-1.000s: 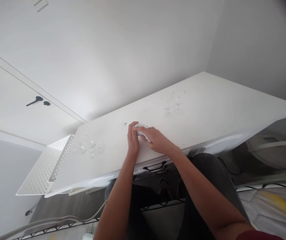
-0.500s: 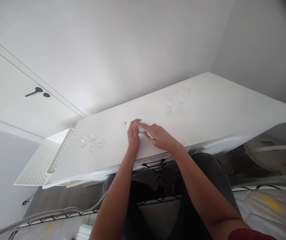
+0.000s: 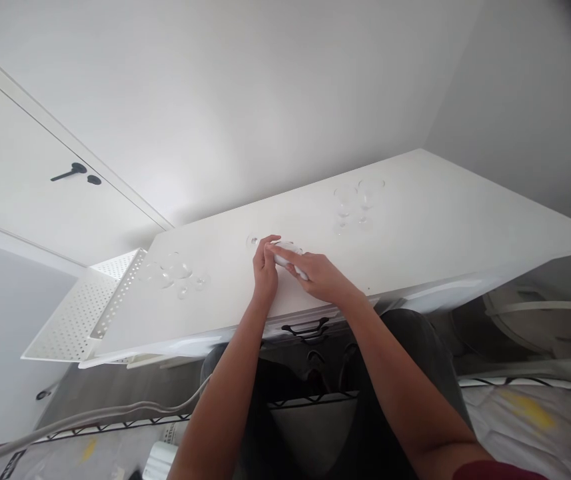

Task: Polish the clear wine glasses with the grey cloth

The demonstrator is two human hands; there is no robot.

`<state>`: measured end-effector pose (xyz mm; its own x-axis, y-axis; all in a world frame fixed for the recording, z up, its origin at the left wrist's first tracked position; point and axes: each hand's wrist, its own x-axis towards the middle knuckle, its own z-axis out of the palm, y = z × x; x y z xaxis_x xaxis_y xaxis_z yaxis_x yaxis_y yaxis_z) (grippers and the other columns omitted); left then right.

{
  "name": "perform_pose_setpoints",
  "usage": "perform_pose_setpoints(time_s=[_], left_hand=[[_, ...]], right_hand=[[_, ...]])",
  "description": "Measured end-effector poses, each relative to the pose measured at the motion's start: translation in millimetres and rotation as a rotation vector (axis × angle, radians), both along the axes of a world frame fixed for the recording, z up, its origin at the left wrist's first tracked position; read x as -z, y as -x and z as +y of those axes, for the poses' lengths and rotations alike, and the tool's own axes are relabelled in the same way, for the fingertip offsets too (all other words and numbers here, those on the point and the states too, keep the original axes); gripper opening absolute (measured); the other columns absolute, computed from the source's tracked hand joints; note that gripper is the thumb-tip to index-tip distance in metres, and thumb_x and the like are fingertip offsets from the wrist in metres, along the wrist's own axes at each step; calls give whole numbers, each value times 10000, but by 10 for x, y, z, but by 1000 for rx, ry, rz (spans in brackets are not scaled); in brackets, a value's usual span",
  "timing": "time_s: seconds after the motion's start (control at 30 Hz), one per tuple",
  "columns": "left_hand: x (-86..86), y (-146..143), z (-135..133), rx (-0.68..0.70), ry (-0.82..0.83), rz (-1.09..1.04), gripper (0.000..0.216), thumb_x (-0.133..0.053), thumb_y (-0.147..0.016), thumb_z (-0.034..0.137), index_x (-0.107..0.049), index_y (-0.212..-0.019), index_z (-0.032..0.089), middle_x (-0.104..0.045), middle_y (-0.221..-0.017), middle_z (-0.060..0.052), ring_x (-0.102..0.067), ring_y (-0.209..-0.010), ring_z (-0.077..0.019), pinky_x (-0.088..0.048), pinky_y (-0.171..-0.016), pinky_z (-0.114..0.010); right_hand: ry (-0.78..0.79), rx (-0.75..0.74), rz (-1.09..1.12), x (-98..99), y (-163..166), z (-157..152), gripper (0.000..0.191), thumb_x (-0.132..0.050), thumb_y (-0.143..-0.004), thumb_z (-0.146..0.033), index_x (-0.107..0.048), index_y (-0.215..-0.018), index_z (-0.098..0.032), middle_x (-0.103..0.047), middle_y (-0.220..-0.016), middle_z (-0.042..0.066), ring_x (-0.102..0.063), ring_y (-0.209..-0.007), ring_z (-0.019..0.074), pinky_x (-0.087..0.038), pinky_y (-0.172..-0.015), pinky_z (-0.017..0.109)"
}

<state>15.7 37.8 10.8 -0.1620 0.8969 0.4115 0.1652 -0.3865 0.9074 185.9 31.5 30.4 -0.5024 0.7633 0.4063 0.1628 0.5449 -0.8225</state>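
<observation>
Head view, only one to log. What is held?

A clear glass (image 3: pixel 292 246), lying on its side between the hands. Its round foot is seen poking out past the left hand (image 3: pixel 266 273); its bowl is partly covered by the right hand (image 3: pixel 320 275).

Grip on the left?

Fingers closed around the glass, near the foot end. The exact finger contact is hidden.

And the right?

Fingers clamped on a white cloth (image 3: pixel 281 261), by the look of it; the material cannot be told for sure. It is pressed against the bowl, with the index finger laid across the top, tip by the left hand. Hands together, fingertips about meeting.

Location of the glass?

Over the middle of the white tabletop (image 3: pixel 445 227). Whether the surface is touched by it cannot be told.

Other glassware?

Two groups. Clear stemmed glasses (image 3: pixel 180 270) are placed to the left, well apart from the hands; more glasses (image 3: pixel 365 197) are set to the right, near the wall edge. Outlines are faint, so no exact count is given.

Surroundings, quickly?

A perforated white panel (image 3: pixel 72 317) is fixed or set at the left end. A black door handle (image 3: pixel 71 172) is seen beyond it. Black drawer pulls (image 3: pixel 308 328) are seen below the front edge, between the forearms.
</observation>
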Motion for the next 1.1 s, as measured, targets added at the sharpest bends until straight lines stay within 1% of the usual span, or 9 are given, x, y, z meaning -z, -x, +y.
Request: perform_pose_setpoints(time_s=[0.07,0.17,0.3,0.57,0.7,0.77,0.83,1.03,1.1], left_hand=[[-10,-13,0,61,29,-45,559,-401,-1045,656,-701,-1205,213,-734,-1179,-133,-702,-1063,-255,-559,-955,-429],[-49,-45,-27,105,-41,-12,512,-478,-1034,628,-681,-1287,233,-659,-1385,-143,-624,-1274,-280,-490,-1099,-455],[-63,-51,-70,172,-156,117,444,-524,-1036,570,-644,-1326,257,-530,-1538,-134,-572,-1336,-300,-456,-1131,-468],[44,-23,-15,25,3,-42,461,-355,-1081,602,-581,-1214,222,-621,-917,-47,-589,-759,-171,-523,-721,-319],[16,-23,-11,151,-36,54,494,-370,-1074,607,-568,-1342,242,-623,-1139,-91,-594,-905,-198,-518,-841,-351],[-4,-21,-21,172,-68,136,505,-441,-1054,606,-566,-1379,240,-605,-1234,-111,-590,-971,-214,-503,-894,-363],[-13,-23,-26,157,-105,176,506,-519,-1024,611,-578,-1356,234,-588,-1304,-122,-591,-1039,-232,-496,-933,-371],[1,-60,3,110,-32,8,506,-486,-1023,651,-602,-1276,229,-651,-1007,-67,-628,-827,-186,-539,-759,-325],[-4,-73,-5,150,29,-31,556,-428,-1031,678,-592,-1312,227,-667,-964,-63,-646,-760,-171,-543,-698,-309]], right_hand=[[10,74,54,30,129,-14,445,-520,-996,-354,-650,-1421,-369,-701,-850,11,-566,-703,200,-494,-849,387],[314,282,435,74,264,9,454,-538,-985,-431,-631,-1416,-322,-711,-1003,38,-608,-783,196,-516,-794,354],[761,198,754,95,241,35,536,-642,-906,-511,-625,-1379,-259,-695,-1036,61,-638,-809,193,-540,-705,329],[-177,132,-167,175,330,-78,627,-499,-983,-199,-474,-1604,-278,-747,-1071,110,-633,-918,269,-497,-954,451],[267,310,377,219,382,4,532,-490,-1023,-364,-536,-1550,-313,-729,-1042,75,-638,-890,237,-562,-851,406],[577,258,646,195,319,46,569,-544,-997,-470,-539,-1539,-297,-713,-1016,56,-639,-848,212,-585,-775,372],[669,207,709,154,242,52,601,-577,-975,-513,-547,-1529,-281,-706,-1011,55,-634,-814,196,-588,-743,356],[-21,272,51,107,274,-77,572,-608,-976,-341,-550,-1545,-331,-747,-962,60,-648,-794,226,-560,-810,380],[-89,361,83,101,287,-72,500,-519,-1018,-297,-580,-1514,-325,-768,-1091,72,-693,-896,242,-570,-860,388]])
